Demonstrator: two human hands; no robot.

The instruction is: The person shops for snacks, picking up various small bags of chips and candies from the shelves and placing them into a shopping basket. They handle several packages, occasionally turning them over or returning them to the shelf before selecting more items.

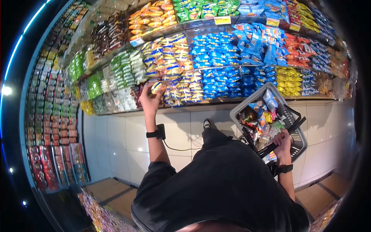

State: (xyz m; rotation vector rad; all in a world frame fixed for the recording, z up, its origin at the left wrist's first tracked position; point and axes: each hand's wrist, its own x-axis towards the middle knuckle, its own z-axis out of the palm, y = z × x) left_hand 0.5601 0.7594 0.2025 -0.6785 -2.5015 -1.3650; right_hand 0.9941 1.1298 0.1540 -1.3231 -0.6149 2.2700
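My left hand [148, 97] is closed around a small yellow-and-blue snack packet [158, 87] in front of the lower shelf. Right behind it lie many like packets, the yellow-and-blue snack packs [174, 54]. My right hand [282, 142] grips the black handle [290, 130] of a grey shopping basket [239, 107], which hangs at my right side. Inside the basket is a jumble of mixed snack packets [266, 118], several of them partly hidden by the handle and my hand.
Tiered shelves carry blue packets [214, 50], green packets [205, 9], orange packets [152, 17] and small yellow packets [289, 81]. Price tags [222, 20] line the shelf edge. A wall rack of packages [54, 104] stands at the left. Pale floor tiles [176, 125] lie below.
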